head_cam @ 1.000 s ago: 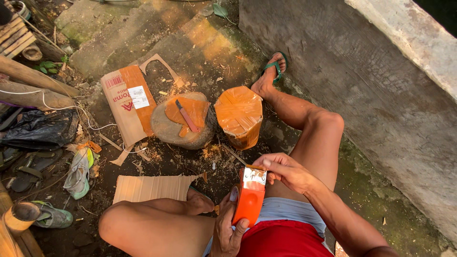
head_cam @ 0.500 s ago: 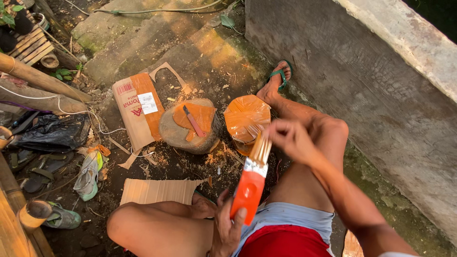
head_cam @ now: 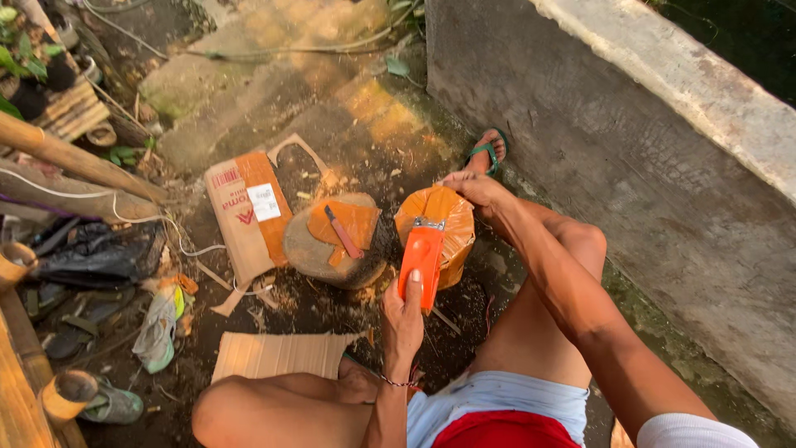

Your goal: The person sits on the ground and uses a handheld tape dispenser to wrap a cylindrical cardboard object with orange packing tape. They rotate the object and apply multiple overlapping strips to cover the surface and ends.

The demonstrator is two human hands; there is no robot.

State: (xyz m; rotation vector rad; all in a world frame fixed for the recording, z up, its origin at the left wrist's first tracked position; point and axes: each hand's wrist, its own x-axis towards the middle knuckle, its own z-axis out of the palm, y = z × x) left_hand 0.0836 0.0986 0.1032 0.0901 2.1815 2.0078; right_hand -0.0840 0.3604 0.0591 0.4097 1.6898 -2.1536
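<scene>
I sit on the ground with my knees apart. My left hand [head_cam: 404,314] grips the orange handle of a wide paintbrush [head_cam: 421,257], whose metal ferrule points away from me. The brush lies against an orange-wrapped block [head_cam: 452,220] standing on the dirt in front of me. My right hand [head_cam: 474,191] rests on the block's far top edge, fingers bent over it. The bristles are hidden against the block.
A round stump [head_cam: 319,253] left of the block carries an orange scrap and a red-handled blade [head_cam: 342,232]. Flattened cardboard [head_cam: 245,216] lies beyond, another sheet [head_cam: 274,355] by my left knee. A concrete wall [head_cam: 663,166] rises on the right; bamboo poles [head_cam: 66,158] and clutter on the left.
The brush has gone from near my lap out to the orange block. My right hand has let go of its bristle end and now rests on the block's far edge.
</scene>
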